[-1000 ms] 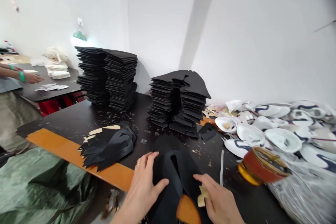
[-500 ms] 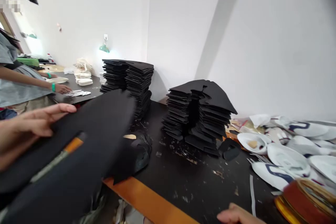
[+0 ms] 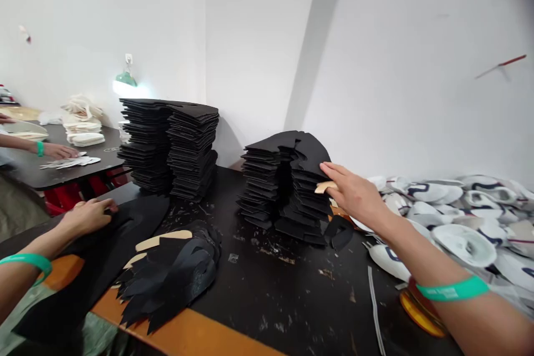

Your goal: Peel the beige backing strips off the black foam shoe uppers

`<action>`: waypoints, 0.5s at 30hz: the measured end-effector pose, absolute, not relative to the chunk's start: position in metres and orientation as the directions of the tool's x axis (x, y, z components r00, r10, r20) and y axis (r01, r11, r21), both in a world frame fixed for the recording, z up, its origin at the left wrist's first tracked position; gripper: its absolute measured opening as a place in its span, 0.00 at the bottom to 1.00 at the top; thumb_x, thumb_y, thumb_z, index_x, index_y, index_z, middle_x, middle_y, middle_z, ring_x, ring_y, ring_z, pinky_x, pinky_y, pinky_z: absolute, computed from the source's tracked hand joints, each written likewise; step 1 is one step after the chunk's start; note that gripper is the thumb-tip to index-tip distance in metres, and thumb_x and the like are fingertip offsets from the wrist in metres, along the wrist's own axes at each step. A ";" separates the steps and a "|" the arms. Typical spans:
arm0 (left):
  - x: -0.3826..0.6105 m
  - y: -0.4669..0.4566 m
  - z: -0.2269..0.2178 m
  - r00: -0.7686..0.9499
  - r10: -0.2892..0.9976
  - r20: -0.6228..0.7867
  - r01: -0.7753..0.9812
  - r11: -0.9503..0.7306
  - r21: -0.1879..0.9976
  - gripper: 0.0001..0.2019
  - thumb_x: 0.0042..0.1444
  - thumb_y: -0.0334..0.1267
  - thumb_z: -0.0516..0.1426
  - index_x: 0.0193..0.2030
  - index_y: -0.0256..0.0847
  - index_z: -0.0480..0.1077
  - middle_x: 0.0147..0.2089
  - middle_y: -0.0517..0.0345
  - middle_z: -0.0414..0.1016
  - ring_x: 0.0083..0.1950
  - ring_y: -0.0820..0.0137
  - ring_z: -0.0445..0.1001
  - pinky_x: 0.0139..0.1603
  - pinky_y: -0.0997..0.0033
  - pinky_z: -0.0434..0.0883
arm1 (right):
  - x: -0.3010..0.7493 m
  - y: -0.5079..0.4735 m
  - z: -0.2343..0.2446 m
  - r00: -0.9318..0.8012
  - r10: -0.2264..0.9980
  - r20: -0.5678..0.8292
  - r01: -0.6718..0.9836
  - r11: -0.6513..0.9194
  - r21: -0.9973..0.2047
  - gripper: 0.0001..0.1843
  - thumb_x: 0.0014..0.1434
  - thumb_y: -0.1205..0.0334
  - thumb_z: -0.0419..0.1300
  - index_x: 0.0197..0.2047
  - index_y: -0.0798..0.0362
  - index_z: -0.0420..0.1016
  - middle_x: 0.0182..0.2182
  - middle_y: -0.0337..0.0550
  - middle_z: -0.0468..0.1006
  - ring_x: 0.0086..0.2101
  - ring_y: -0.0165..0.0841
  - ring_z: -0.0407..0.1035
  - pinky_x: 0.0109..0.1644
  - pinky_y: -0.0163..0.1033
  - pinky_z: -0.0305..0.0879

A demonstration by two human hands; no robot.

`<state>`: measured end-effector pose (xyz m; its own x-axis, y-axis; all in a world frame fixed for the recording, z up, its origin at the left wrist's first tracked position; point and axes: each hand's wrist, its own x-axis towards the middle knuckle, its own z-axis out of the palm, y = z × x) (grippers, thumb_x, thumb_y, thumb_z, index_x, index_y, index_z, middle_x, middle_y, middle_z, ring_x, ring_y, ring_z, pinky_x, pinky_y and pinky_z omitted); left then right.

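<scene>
Left hand: the left hand (image 3: 85, 218) lies on a large black cut piece (image 3: 94, 258), with its fingers together and slightly curled, not visibly clamped. A green wristband (image 3: 27, 260) circles the wrist.

Large piece: it lies at the near-left table edge, and its lower end is cut off by the frame. The forearm covers part of it.

Right hand: the right hand (image 3: 354, 192) is at the right side of the nearer stack of black cut pieces (image 3: 283, 189), with its fingers close together and its fingertips at the stack's edge. A beige piece (image 3: 326, 187) sticks out from under the fingers. The thumb is hidden, so I cannot tell whether that piece is pinched.

Table: the dark tabletop with an orange edge (image 3: 187, 328) holds a pile of black and beige cut pieces (image 3: 175, 267) between the hands.

Behind: a taller double stack of black cut pieces (image 3: 167, 144) stands farther back.

Right side: a heap of white shoe-upper pieces (image 3: 463, 239) lies beyond the right forearm, which partly hides a red-and-yellow tape roll (image 3: 421, 311).

Co-worker: at the next table (image 3: 25, 175), a hand (image 3: 58, 151) is touching white cut pieces (image 3: 70, 162).
</scene>
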<state>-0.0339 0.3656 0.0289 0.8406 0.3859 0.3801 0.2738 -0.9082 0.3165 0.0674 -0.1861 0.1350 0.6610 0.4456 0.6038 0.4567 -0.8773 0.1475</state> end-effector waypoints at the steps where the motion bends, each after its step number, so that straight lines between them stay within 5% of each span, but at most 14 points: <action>1: -0.027 0.365 0.029 0.839 0.381 0.388 0.315 -0.923 0.222 0.09 0.52 0.36 0.51 0.34 0.36 0.72 0.39 0.55 0.75 0.45 0.60 0.69 0.46 0.66 0.66 | 0.073 -0.185 0.136 0.650 0.450 0.612 0.469 -0.872 0.142 0.22 0.60 0.66 0.50 0.57 0.50 0.70 0.57 0.40 0.71 0.49 0.40 0.71 0.42 0.41 0.69; 4: -0.017 0.342 0.041 0.884 0.277 0.376 0.261 -0.961 0.093 0.14 0.55 0.38 0.50 0.42 0.35 0.72 0.48 0.51 0.74 0.53 0.54 0.68 0.53 0.59 0.66 | 0.077 -0.180 0.139 0.629 0.394 0.670 0.466 -0.881 0.081 0.15 0.60 0.66 0.52 0.45 0.49 0.77 0.46 0.39 0.78 0.40 0.37 0.73 0.36 0.39 0.64; 10: -0.046 0.243 0.051 0.961 -0.216 0.173 -0.265 -0.901 0.345 0.17 0.57 0.52 0.54 0.45 0.43 0.73 0.50 0.56 0.73 0.53 0.63 0.69 0.56 0.69 0.65 | 0.075 -0.172 0.149 0.673 0.355 0.649 0.435 -0.900 0.041 0.07 0.56 0.67 0.54 0.38 0.51 0.72 0.38 0.40 0.77 0.34 0.35 0.69 0.30 0.37 0.54; 15: -0.077 0.201 0.026 0.955 -0.231 0.186 -0.268 -0.940 0.211 0.22 0.51 0.56 0.60 0.47 0.46 0.72 0.50 0.52 0.70 0.51 0.57 0.69 0.48 0.64 0.67 | 0.040 -0.177 0.162 0.556 0.306 0.773 0.492 -0.870 -0.011 0.08 0.55 0.70 0.53 0.38 0.52 0.71 0.38 0.41 0.76 0.34 0.33 0.69 0.32 0.36 0.58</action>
